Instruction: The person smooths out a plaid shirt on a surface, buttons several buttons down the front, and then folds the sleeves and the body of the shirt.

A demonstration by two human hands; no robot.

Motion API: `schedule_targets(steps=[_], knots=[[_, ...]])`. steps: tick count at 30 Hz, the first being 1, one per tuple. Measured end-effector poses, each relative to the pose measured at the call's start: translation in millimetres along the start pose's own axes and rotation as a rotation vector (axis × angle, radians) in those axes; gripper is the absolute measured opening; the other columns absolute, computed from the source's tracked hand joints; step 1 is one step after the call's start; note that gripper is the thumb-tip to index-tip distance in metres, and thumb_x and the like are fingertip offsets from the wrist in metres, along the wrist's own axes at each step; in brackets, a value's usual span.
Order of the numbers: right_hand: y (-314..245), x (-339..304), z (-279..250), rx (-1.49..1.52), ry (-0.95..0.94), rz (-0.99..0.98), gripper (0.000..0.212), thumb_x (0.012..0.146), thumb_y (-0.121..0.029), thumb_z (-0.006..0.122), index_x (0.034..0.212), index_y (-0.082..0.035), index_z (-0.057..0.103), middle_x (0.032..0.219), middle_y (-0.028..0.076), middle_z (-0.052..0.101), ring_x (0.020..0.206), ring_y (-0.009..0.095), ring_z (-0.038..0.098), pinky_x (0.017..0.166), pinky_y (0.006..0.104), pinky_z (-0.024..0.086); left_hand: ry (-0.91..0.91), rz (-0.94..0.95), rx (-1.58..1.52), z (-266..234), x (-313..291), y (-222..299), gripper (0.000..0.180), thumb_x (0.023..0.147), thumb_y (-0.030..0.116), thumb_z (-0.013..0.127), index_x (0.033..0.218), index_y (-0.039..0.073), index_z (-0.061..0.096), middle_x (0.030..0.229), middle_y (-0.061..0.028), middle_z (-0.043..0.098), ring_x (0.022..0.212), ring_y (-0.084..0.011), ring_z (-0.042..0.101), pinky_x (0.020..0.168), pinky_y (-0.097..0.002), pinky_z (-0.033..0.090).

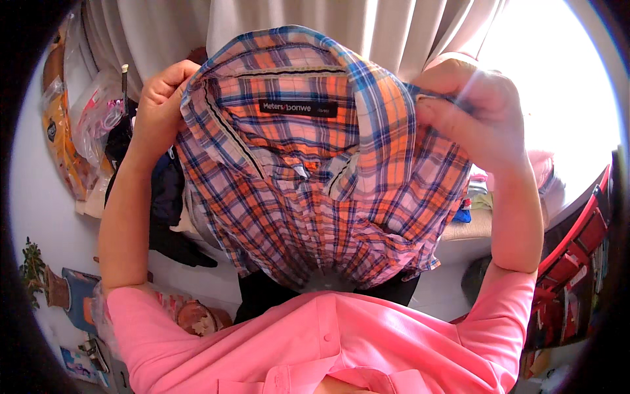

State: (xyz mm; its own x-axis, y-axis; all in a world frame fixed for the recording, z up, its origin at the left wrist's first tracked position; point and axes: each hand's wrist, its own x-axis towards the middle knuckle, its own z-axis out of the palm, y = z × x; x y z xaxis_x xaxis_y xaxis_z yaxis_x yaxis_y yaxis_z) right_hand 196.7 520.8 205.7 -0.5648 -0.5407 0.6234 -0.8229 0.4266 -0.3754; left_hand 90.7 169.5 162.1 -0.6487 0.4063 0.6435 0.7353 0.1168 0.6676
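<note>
I hold up an orange, blue and white plaid shirt (315, 190) in front of me, its collar at the top and a dark label inside the neck. My left hand (161, 98) grips the shirt at the left shoulder near the collar. On the other side, my right hand (469, 108) pinches the fabric at the right shoulder. The shirt hangs down open toward my chest, and its lower part is hidden behind my pink top (328, 341).
Pale curtains (275, 26) hang behind the shirt, with a bright window (558, 85) at the right. Dark clothes (167, 197) and plastic bags (92, 111) pile at the left. Red shelving (577, 249) stands at the right, small items (72, 295) lie at lower left.
</note>
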Motion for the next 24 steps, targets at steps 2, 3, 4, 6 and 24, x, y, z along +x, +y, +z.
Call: schedule_targets(steps=[2,3,4,6,24], knots=[[6,-2,0,-0.105,0.043,-0.082,0.017,0.076,0.002,0.059,0.092,0.004,0.064,0.076,0.008,0.061,0.068,0.015,0.059,0.062,0.0234,0.046,-0.003,-0.030,-0.052,0,-3,2,0.019,0.094,0.019,0.051,0.095,0.003,0.061,0.083,0.0059,0.059,0.073,0.0008,0.050,0.064,-0.0149,0.041],[8,-4,-1,-0.140,0.058,-0.109,0.018,0.076,0.002,0.058,0.093,0.004,0.065,0.077,0.009,0.061,0.069,0.015,0.060,0.064,0.0237,0.047,0.006,-0.060,-0.113,1,-4,4,0.019,0.094,0.019,0.051,0.095,0.003,0.061,0.083,0.0059,0.059,0.073,0.0008,0.050,0.064,-0.0148,0.041],[11,-3,-2,-0.209,0.076,-0.171,0.021,0.076,0.002,0.058,0.095,0.004,0.065,0.076,0.010,0.062,0.068,0.015,0.060,0.063,0.0241,0.048,0.007,-0.061,-0.112,1,-4,6,0.019,0.094,0.019,0.051,0.095,0.003,0.061,0.083,0.0059,0.059,0.073,0.0008,0.050,0.064,-0.0148,0.041],[16,-4,-3,-0.274,0.091,-0.237,0.024,0.076,0.002,0.057,0.098,0.003,0.065,0.076,0.010,0.063,0.067,0.015,0.061,0.062,0.0244,0.048,0.004,-0.048,-0.057,2,-6,10,0.019,0.094,0.019,0.052,0.096,0.003,0.061,0.083,0.0055,0.060,0.074,0.0003,0.050,0.065,-0.0149,0.041],[19,-15,7,-0.769,0.445,-0.233,0.012,0.082,-0.005,0.057,0.093,-0.007,0.054,0.058,0.007,0.053,0.045,0.020,0.054,0.046,0.0295,0.043,0.161,0.367,0.567,39,-21,54,0.011,0.092,0.008,0.050,0.089,0.000,0.057,0.079,-0.0020,0.054,0.070,-0.0077,0.050,0.066,-0.0200,0.040]])
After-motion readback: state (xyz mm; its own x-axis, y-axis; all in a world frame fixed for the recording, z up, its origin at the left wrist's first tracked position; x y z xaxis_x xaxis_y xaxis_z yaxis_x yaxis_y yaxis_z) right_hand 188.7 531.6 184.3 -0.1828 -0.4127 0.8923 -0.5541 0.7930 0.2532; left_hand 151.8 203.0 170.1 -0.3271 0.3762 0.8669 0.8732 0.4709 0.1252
